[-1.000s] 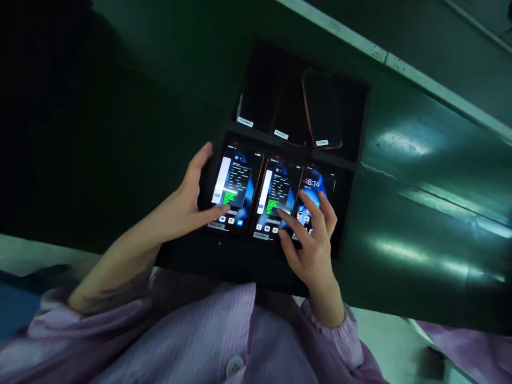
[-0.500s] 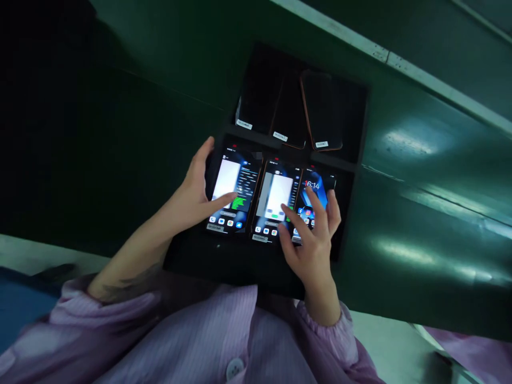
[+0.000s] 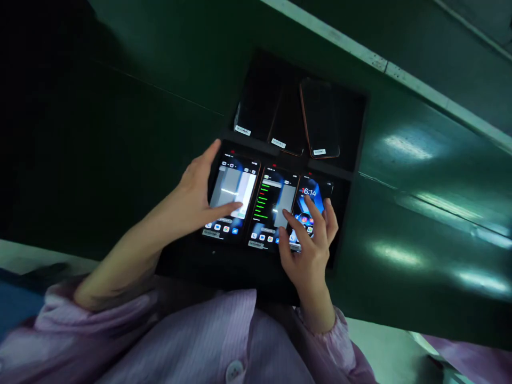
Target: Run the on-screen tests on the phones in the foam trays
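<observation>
Three lit smartphones lie side by side in the near row of a black tray [image 3: 236,264]. Over the left phone [image 3: 224,181], my left hand [image 3: 196,186] is open, its thumb stretched across the screen and its fingers at the phone's left edge. The middle phone [image 3: 266,208] shows app cards with green lines of text. My right hand [image 3: 310,248] is open, fingers spread, with the index fingertip at the right part of the middle phone's screen. Its other fingers are above the right phone [image 3: 318,186], which displays 16:14.
Three dark phones with white labels fill the tray's far row; the right one [image 3: 322,120] lies tilted, its frame copper-coloured. The tray rests on a glossy green table [image 3: 408,224]. A pale metal strip [image 3: 332,34] crosses the far side.
The app cards on the left and middle screens have slid sideways and show different content. Both hands stay over the phones, with only slight thumb and finger movement. The view has shifted slightly.
</observation>
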`<state>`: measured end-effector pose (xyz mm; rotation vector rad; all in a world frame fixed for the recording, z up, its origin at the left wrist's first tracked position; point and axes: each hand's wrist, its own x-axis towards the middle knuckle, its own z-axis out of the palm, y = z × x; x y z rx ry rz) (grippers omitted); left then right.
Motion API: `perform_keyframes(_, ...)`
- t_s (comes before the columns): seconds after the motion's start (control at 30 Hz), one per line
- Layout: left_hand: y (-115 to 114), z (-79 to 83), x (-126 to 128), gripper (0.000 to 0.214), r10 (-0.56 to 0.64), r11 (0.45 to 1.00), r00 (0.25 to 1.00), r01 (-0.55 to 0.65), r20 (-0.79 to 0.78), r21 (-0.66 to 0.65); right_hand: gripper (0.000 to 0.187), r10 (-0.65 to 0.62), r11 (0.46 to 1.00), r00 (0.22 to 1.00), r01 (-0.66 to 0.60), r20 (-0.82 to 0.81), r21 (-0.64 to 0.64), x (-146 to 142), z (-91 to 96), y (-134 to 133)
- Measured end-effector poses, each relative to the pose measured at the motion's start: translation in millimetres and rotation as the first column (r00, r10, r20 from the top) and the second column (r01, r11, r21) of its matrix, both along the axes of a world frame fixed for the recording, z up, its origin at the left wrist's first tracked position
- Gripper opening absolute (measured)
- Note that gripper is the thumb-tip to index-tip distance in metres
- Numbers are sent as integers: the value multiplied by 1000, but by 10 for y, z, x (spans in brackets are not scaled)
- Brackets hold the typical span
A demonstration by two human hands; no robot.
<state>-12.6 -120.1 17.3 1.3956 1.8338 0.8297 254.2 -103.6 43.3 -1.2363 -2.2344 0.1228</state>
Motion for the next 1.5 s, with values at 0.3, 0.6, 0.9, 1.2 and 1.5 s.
perform_keyframes(0.3,151,-103,35,130,26,1000,1000,-26,-5,8,29,82,994,996,-79,34,-74,-32,16,-2)
perform_keyframes(0.6,91,-80,-139,128,-9,1000,965,3,262,22,28,52,997,995,-46,89,-65,-52,21,5)
perform_keyframes(0.9,109,-121,-295,109,-32,999,938,35,346,-1,26,47,998,997,-45,53,-49,-66,20,-16)
perform_keyframes(1.2,128,-344,-502,111,-179,981,922,140,342,135,23,-28,989,993,44,-115,139,533,144,140)
perform_keyframes(1.5,214,-340,-392,86,107,964,833,-220,543,147,29,216,976,973,-216,-80,9,925,54,-28)
